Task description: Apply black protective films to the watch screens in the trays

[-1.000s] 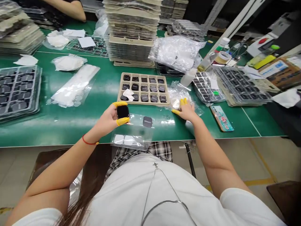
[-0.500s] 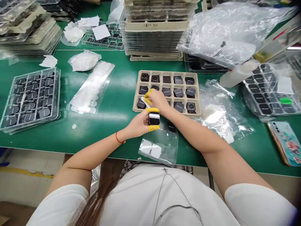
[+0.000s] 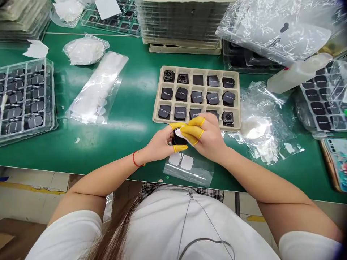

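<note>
Clock directions are from the watch case, 12 = far side of the surface.

Left hand (image 3: 159, 145): fingers clamped on the edges of the black watch case (image 3: 179, 141), yellow cots on the tips. Case is held just above the green surface (image 3: 130, 146), near side of the tray, dark glass face partly covered.

Right hand (image 3: 210, 137): fingers together, clamped on a white wipe (image 3: 181, 134), which lies against the case face. Yellow cots here too. Hand is at 3 o'clock, overlapping the tray's near edge in view.

Beige tray (image 3: 156, 97) at 1 o'clock, three rows of five pockets. Far row, left to right: two units with round sensor side up, a flat dark square, two dark covered pieces. Middle row: five dark pieces with light lettering. Near row: dark pieces, then a sensor-side-up unit in the right corner; fourth pocket partly hidden by the right hand.

Clear film sheet (image 3: 199, 174) at 5 o'clock, two white rounded squares (image 3: 187, 163) on it, close to the surface's near edge.

3 o'clock: crumpled clear film (image 3: 257, 131) beside the tray; farther out, patterned phone (image 3: 338, 159), cut off by frame. 2 o'clock: translucent bottle (image 3: 294, 76), tilted. 12 o'clock: tall tray stack (image 3: 181, 27). 10 o'clock: clear sleeve (image 3: 93, 90) with white discs, puffy white bag (image 3: 86, 51) behind it. Between 9 and 10: clear tray (image 3: 51, 94) of dark pieces.
</note>
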The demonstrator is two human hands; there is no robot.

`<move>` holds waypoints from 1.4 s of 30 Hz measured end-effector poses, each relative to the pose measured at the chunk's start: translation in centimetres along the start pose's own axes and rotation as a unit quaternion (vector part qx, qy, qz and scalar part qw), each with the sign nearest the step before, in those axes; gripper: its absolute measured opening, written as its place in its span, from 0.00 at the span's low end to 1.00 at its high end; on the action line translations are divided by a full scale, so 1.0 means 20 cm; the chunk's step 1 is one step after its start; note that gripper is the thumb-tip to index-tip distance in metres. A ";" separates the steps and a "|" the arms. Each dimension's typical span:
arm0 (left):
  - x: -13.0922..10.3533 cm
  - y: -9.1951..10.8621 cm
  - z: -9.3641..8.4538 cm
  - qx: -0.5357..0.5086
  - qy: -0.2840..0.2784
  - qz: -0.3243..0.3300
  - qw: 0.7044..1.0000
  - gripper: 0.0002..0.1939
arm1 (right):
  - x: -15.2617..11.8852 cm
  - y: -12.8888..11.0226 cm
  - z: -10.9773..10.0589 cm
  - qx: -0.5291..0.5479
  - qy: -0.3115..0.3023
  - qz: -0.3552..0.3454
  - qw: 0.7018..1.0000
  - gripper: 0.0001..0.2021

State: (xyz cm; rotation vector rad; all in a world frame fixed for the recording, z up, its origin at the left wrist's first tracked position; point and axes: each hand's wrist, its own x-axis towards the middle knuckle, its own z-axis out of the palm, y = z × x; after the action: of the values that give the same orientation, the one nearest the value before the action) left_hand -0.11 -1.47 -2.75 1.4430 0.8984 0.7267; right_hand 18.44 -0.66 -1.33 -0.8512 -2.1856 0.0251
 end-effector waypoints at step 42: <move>0.00 0.07 -0.14 -0.396 -0.024 -0.256 0.882 0.15 | 0.01 0.19 -0.37 0.098 -0.133 0.134 0.977 0.06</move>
State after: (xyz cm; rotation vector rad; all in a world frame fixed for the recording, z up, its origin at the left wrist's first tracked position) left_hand -2.35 0.09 -1.15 0.4583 0.7607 0.5461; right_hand 25.41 0.56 3.00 -1.0717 -2.2470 0.5057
